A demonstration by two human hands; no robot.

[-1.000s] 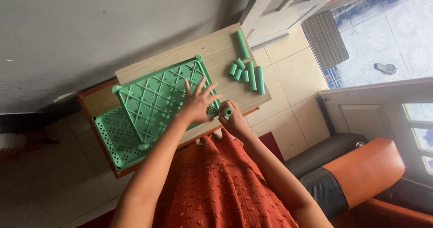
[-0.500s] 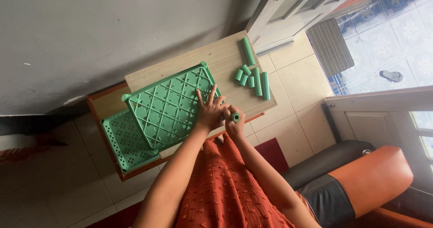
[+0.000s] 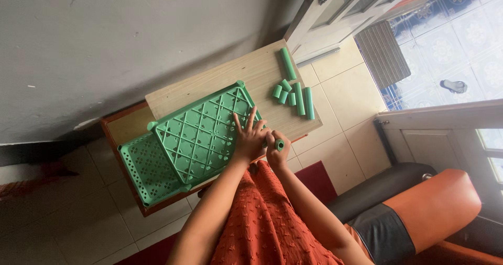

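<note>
Grey wall [image 3: 131, 40] and pale tiled floor [image 3: 335, 81] frame a small wooden board [image 3: 246, 74] that rests across a red-edged table [image 3: 112, 134], with an orange and black seat [image 3: 419, 202] off to one side.

Largest on the board is a green lattice shelf panel [image 3: 201, 134], lying flat and partly overlapping a second green panel with small round holes [image 3: 146, 168]: two panels in all. The upper one overhangs the board's edge toward the person, so a hard push at its near corner could tip it or slide it off the panel beneath.

The left hand [image 3: 250, 139] presses on that near corner with fingers spread, gripping nothing. The right hand [image 3: 276, 154] is closed round a short green tube [image 3: 280, 145], held right at the corner post of the lattice panel. If the tube meets the post at a slant it could jam or slip out of the fingers and drop to the floor.

Loose green tubes [image 3: 296, 95] lie near the board's far edge, close enough that a jolt could roll them off. I count three long and three short, though the short ones huddle together and the number may be off by one.
</note>
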